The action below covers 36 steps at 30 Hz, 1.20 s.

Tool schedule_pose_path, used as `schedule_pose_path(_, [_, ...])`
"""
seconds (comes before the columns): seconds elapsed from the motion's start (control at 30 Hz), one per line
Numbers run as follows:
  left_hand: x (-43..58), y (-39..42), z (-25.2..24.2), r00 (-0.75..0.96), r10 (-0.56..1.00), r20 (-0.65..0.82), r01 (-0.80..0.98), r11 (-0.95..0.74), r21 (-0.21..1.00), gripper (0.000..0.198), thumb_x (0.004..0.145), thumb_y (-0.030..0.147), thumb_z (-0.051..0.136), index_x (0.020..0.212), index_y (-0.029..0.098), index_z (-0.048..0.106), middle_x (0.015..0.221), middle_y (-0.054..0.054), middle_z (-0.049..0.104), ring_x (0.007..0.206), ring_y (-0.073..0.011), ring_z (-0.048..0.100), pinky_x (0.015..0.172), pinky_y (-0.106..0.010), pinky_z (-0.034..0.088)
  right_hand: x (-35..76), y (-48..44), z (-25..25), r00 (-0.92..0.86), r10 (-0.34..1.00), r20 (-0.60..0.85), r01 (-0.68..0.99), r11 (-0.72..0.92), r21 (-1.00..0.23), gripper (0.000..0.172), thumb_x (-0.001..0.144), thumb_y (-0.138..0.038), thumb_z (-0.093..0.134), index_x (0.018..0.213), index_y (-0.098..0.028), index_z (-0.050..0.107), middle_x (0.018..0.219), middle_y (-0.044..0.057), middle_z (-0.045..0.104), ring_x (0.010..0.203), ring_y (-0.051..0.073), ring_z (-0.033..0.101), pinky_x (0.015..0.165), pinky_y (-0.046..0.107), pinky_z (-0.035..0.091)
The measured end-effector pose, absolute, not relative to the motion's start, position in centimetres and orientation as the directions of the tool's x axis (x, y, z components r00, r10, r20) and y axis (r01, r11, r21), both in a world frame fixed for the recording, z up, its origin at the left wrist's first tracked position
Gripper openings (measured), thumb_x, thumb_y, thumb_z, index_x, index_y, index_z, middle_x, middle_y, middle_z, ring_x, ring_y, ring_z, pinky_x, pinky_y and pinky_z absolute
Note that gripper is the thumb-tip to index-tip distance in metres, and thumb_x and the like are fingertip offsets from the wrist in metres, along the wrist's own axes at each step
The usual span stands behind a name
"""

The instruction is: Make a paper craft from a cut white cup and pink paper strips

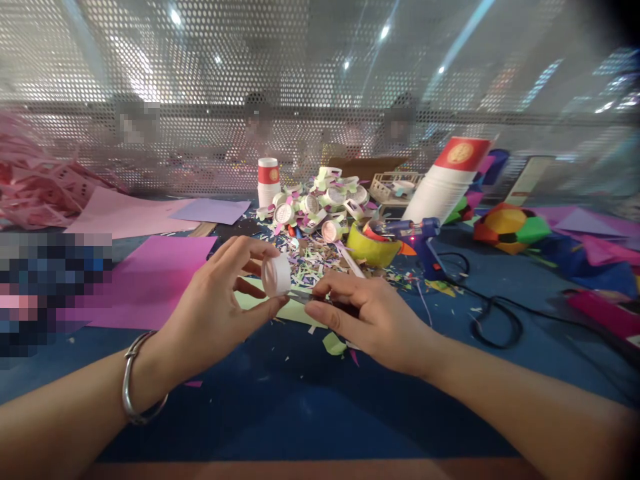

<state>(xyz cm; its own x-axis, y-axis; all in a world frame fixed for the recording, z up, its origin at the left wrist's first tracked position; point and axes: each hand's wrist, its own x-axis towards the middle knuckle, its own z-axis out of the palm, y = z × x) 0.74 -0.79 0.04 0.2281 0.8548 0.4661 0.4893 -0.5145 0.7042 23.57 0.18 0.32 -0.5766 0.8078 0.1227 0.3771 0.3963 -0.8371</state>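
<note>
Left hand (220, 310) is pinching a cut-down paper cup (277, 275) between thumb and fingertips, raised just above the bench (300, 407), its closed base facing the camera. A metal bangle (134, 390) is sitting on that wrist.

Right hand (373, 319) is gripping what look like scissors (301, 297). The handles are hidden inside the fist, and the grey blades are pointing at the lower edge of the cup, nearly touching it.

Handling, as a judgement: the cup is reading as very light, thin-walled paper, easy to crush or dent. The rolled rim and the base ring are the stiffest parts, so a light pinch across those, as the left hand is doing now, suits it best. Its surface is looking smooth and possibly waxed, so slightly slippery.

A pale green sheet (260, 305) is lying under both hands, with paper scraps scattered around it. A magenta sheet (150, 273) is lying to the left. Further back, a heap of trimmed cup pieces (320, 200), a yellow tape roll (370, 250), a blue glue gun (423, 235) with its black cord (495, 323), and a tilted stack of paper cups (443, 190) are crowding the bench.
</note>
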Motion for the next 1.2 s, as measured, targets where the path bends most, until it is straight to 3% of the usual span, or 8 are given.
schedule_pose_path(0.3, [0.87,-0.67,-0.14,0.241,0.884,0.400,0.368,-0.465,0.805,0.042,0.081,0.017,0.071,0.117,0.026,0.052,0.102,-0.004,0.062,0.097,-0.0209,0.063,0.072,-0.034,0.062,23.82,0.33,0.63,-0.542,0.831,0.124,0.385,0.376,-0.843,0.032,0.093,-0.050,0.056,0.083,-0.019,0.057,0.058,-0.005,0.046,0.050,0.009,0.040,0.045,0.024,0.027])
schedule_pose_path(0.57, [0.94,-0.79,-0.50,0.270,0.861,0.431,0.381,-0.507,0.773,0.041,0.080,0.016,0.070,0.118,0.027,0.057,0.115,-0.006,0.059,0.103,-0.0223,0.062,0.084,-0.039,0.062,23.73,0.40,0.69,-0.528,0.844,0.097,0.354,0.322,-0.878,0.033,0.093,-0.052,0.056,0.085,-0.019,0.058,0.059,-0.004,0.049,0.051,0.010,0.044,0.047,0.024,0.030])
schedule_pose_path(0.97, [0.72,-1.24,-0.22,0.296,0.843,0.448,0.463,-0.537,0.705,0.040,0.084,0.016,0.068,0.119,0.032,0.057,0.119,-0.003,0.056,0.095,-0.0175,0.065,0.084,-0.036,0.062,23.67,0.48,0.54,-0.527,0.847,0.074,0.356,0.298,-0.886,0.033,0.093,-0.050,0.056,0.082,-0.019,0.057,0.060,-0.005,0.046,0.052,0.009,0.042,0.047,0.024,0.028])
schedule_pose_path(1.2, [0.70,-1.19,-0.13,0.334,0.796,0.505,0.462,-0.605,0.648,0.042,0.083,0.008,0.063,0.119,0.030,0.058,0.124,-0.005,0.055,0.108,-0.0215,0.060,0.087,-0.037,0.060,23.59,0.36,0.61,-0.539,0.839,0.073,0.356,0.305,-0.883,0.032,0.093,-0.049,0.056,0.082,-0.019,0.057,0.061,-0.005,0.046,0.053,0.009,0.042,0.047,0.024,0.029])
